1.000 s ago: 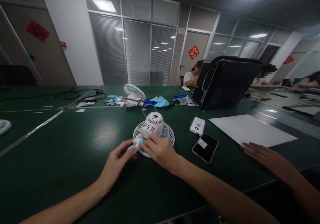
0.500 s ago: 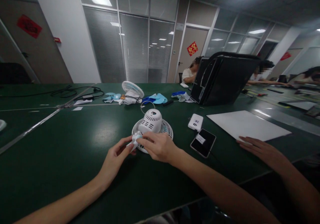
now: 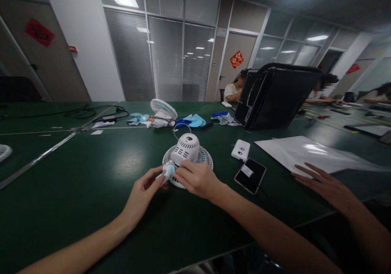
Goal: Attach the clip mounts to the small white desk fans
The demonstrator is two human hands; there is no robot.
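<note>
A white fan head [image 3: 186, 148] rests grille-down on the green table, its slotted motor housing facing up. At its near side my left hand [image 3: 149, 181] is closed on a small white fan bracket [image 3: 165, 175] between thumb and fingers. A light-blue knob [image 3: 171, 169] shows on that bracket. My right hand [image 3: 198, 178] is beside the knob with its fingers curled and pinched together. Whether its fingertips touch the knob, or hold something small, is hidden. The right forearm crosses the table's near edge.
Right of the fan lie a white power bank [image 3: 240, 149] and a phone [image 3: 250, 176]. Another person's hand [image 3: 320, 182] lies on a white board [image 3: 293, 154]. Behind are a second fan [image 3: 164, 110], blue fan blades [image 3: 195, 121], and a black case [image 3: 275, 97].
My right fingertips have shifted slightly right, uncovering the light-blue knob. My left hand keeps its hold. The other person's hand has spread its fingers, and the white board looks lifted or bent.
</note>
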